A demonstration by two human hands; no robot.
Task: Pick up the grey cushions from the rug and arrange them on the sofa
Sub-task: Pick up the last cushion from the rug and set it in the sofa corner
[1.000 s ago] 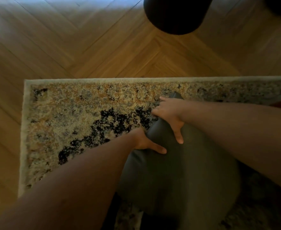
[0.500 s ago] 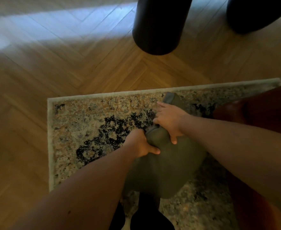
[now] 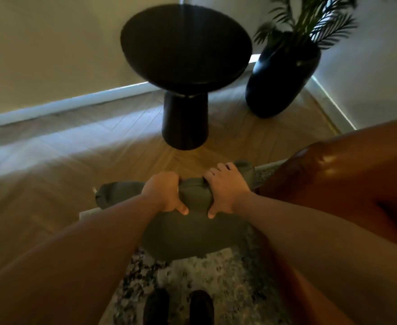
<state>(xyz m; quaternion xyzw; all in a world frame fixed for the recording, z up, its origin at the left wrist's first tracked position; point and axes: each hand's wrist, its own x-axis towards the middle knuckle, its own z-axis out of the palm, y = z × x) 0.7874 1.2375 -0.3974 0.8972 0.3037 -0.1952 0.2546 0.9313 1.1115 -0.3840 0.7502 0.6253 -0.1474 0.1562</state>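
A grey cushion hangs in front of me, lifted off the speckled rug. My left hand grips its top edge on the left, thumb on the near face. My right hand grips the top edge on the right in the same way. The cushion's upper corners stick out past both hands. The brown leather sofa stands just to the right of the cushion, its arm close to my right hand.
A round black side table stands on the wooden floor straight ahead. A black vase with a palm plant is in the corner behind it. My dark shoes are on the rug below the cushion.
The cushion has come up off the rug in both hands. My view has risen, so the side table, vase and sofa arm now show.
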